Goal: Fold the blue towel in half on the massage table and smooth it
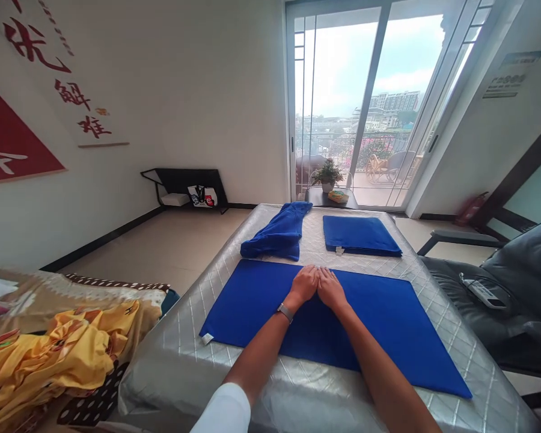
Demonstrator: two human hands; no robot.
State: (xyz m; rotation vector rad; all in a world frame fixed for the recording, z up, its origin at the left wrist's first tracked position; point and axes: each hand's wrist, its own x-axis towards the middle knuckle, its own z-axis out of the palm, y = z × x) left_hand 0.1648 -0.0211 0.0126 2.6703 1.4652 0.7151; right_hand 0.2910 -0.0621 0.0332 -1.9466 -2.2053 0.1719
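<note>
Blue towel, spread flat on quilted silver mattress; left hand and right hand rest open, palms down, side by side on it, gripping nothing. Folded blue towel lies beyond.

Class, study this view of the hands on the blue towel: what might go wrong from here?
The left hand and right hand press on the flat blue towel, which could slide on the shiny quilted bed cover if pushed. The crumpled blue towel sits near the bed's edge and might slip off.
</note>
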